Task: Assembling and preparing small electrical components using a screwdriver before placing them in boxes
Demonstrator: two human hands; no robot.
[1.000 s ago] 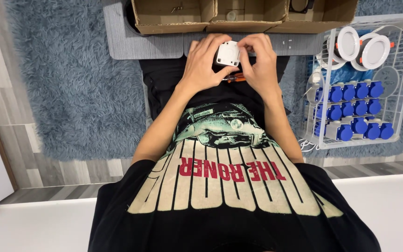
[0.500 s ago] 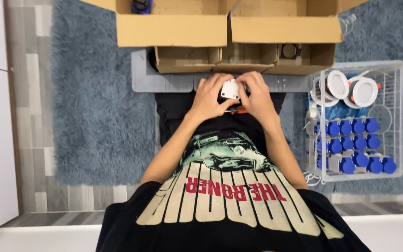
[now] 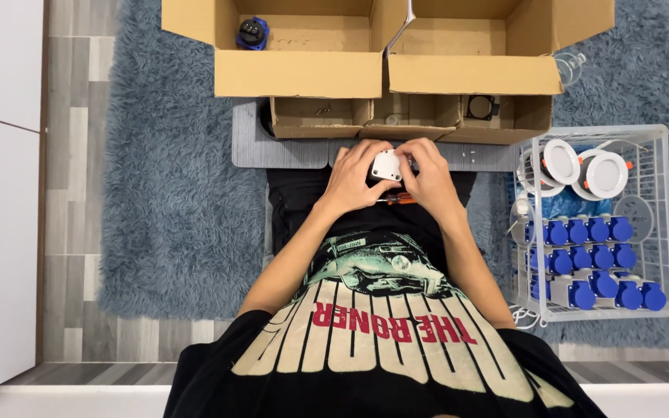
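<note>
Shifted slightly lower versus the boxes (image 3: pixel 381 73) since before, left hand (image 3: pixel 354 182) and right hand (image 3: pixel 426 179) together, clamped on white part (image 3: pixel 386 165) over lap, just below boxes, screwdriver (image 3: pixel 393 199) beneath; mid-assembly, likely needing screwdriver pickup next.

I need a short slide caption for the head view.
Both hands, left and right, hold a small white part over the lap.

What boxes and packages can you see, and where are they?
Big brown cardboard box: top left, flaps open, a small blue part inside.
Second big brown box: top right, beside the first, open.
Low cardboard tray: just beyond the hands, split into compartments.
White wire basket: right side, holding blue parts and round white lamps.
</note>
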